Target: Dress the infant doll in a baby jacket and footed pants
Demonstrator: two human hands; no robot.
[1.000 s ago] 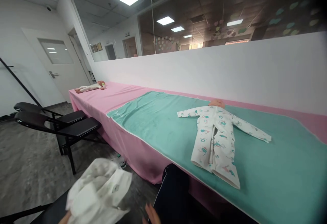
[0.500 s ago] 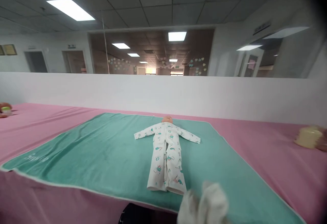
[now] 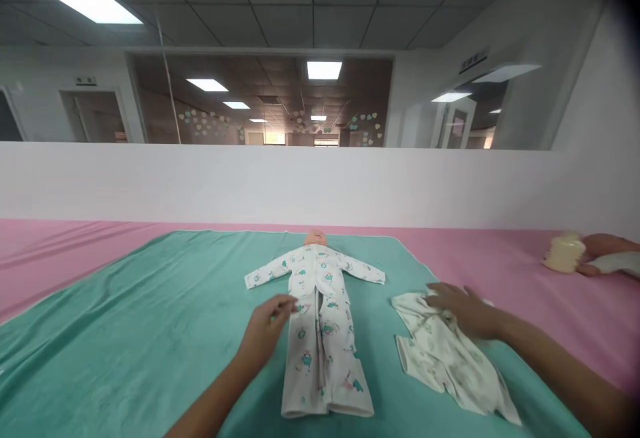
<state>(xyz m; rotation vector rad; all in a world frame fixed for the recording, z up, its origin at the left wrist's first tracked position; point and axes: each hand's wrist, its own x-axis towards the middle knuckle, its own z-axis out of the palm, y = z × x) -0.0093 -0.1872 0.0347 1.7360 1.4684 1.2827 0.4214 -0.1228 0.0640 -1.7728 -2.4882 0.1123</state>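
Observation:
A baby doll [image 3: 316, 238] lies on its back, with a white printed baby top [image 3: 316, 270] and long trousers [image 3: 300, 358] spread out on its body. No feet show at the trouser ends. My left hand [image 3: 267, 328] is beside the trousers near the waist, its fingers bent and the thumb slightly apart, with nothing visible in it. To the right, my right hand [image 3: 460, 308] has its fingers curled over the upper edge of another white printed baby garment [image 3: 450, 365], which lies loosely crumpled on the green blanket [image 3: 190, 331].
A pink sheet [image 3: 480, 258] extends under the blanket. At the far right a pale yellow bottle [image 3: 565, 251] stands near another doll's arm [image 3: 610, 245]. Behind is a low white wall [image 3: 280, 185] with glass windows above it.
The second garment, blurred and raised near the bottom edge before, now lies right of the doll. Both my hands have come into view, and the view has shifted right.

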